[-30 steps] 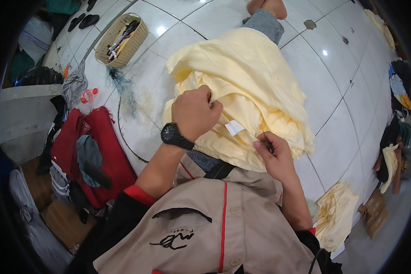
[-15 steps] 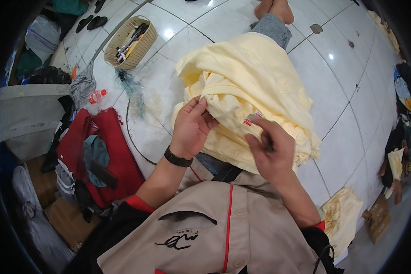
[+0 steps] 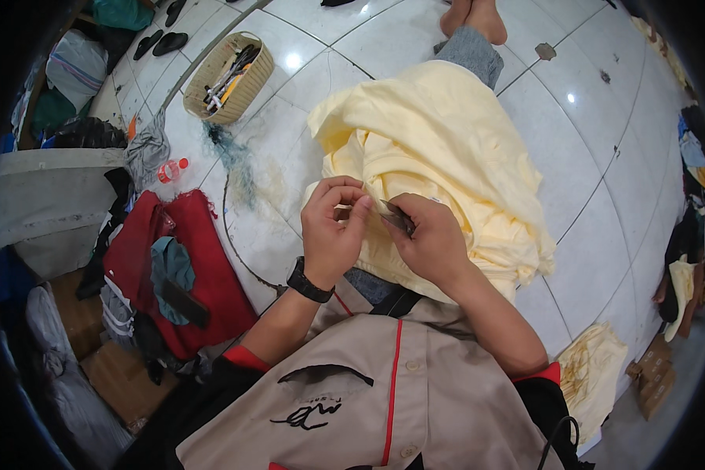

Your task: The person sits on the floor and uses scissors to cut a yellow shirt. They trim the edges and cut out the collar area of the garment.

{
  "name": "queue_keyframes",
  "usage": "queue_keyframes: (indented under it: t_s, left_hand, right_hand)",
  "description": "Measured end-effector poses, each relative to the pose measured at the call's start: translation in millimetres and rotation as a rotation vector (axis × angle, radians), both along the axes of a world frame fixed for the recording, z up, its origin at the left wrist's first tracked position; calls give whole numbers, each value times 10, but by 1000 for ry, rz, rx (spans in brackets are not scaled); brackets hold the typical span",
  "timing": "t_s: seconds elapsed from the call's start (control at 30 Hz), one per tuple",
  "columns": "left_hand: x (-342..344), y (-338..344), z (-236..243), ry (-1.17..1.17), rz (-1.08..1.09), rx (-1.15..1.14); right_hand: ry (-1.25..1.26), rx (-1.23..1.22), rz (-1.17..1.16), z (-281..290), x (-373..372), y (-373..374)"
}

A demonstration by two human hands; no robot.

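A pale yellow garment (image 3: pixel 439 149) lies bunched over my lap and outstretched leg on the white tiled floor (image 3: pixel 603 188). My left hand (image 3: pixel 333 231), with a black watch on its wrist, pinches a fold of the yellow cloth between thumb and fingers. Close beside it, my right hand (image 3: pixel 427 239) grips a small dark metal tool (image 3: pixel 395 215), its tip pointing toward the left fingers. Both hands meet at the near edge of the garment.
A woven basket (image 3: pixel 227 78) with small tools stands at the far left. Red cloth and dark clothing (image 3: pixel 172 274) pile up on my left. Folded yellow pieces (image 3: pixel 595 368) lie at my right. More clothes line the right edge. My bare foot (image 3: pixel 474 16) shows at the top.
My hands have come together at the garment's near edge. The left hand has left the top of the pile and now pinches a fold. The right hand has brought the tool up to it.
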State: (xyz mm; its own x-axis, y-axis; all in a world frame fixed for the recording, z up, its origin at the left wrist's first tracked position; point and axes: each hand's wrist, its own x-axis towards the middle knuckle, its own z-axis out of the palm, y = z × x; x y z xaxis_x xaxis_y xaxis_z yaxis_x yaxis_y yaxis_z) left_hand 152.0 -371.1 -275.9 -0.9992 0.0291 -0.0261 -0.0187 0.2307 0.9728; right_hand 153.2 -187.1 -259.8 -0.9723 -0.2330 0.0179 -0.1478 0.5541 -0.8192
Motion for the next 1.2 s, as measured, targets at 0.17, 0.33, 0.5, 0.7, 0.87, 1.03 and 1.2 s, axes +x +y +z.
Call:
queue_keyframes:
  t_s: [0.17, 0.33, 0.5, 0.7, 0.87, 1.03, 1.2]
  left_hand:
    - [27, -45, -82, -98, 46, 380]
    - [54, -47, -27, -79, 48, 290]
    - [53, -49, -18, -37, 43, 237]
    - [-29, -744, -224, 125, 203, 21]
    - [-81, -1431, -75, 317, 175, -1015]
    - [-311, -449, 372, 551, -378, -563]
    - [-767, -415, -50, 283, -449, -555]
  right_hand:
    - [-10, 37, -157, 266, 95, 33]
    - [364, 470, 58, 369, 157, 12]
    - [479, 572, 65, 299, 94, -144]
    - [315, 239, -137, 335, 108, 259]
    - [-11, -213, -442, 325, 319, 1186]
    - [-339, 139, -283, 348, 492, 1283]
    - [-168, 404, -195, 186, 662, 1379]
